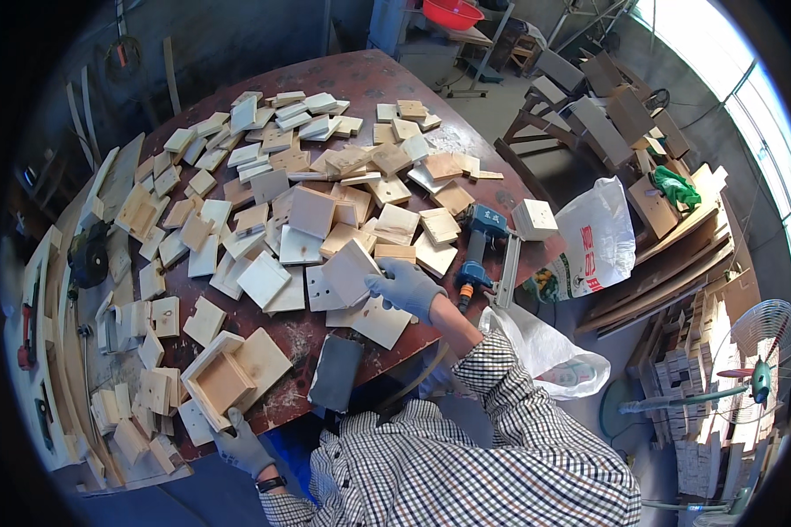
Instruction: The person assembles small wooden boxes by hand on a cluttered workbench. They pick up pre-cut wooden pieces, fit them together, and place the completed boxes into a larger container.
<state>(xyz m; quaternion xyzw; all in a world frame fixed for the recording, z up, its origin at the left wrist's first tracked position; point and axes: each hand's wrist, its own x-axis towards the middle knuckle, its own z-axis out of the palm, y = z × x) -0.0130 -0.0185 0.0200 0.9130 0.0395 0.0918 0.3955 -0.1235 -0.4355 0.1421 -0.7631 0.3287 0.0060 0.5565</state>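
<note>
One open wooden box [224, 384], 8 o'clock, your left hand [244, 448] grasping its edge; your right hand [406, 288] pinches a square board [350, 272].

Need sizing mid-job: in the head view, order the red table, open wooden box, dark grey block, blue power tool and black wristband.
Largest to smallest, as they look:
1. Red table
2. Open wooden box
3. Dark grey block and blue power tool, too alike to rank
4. Black wristband

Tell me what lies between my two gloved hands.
In the head view, a dark grey block on the red table, then a pale board nearer the right hand.
</note>
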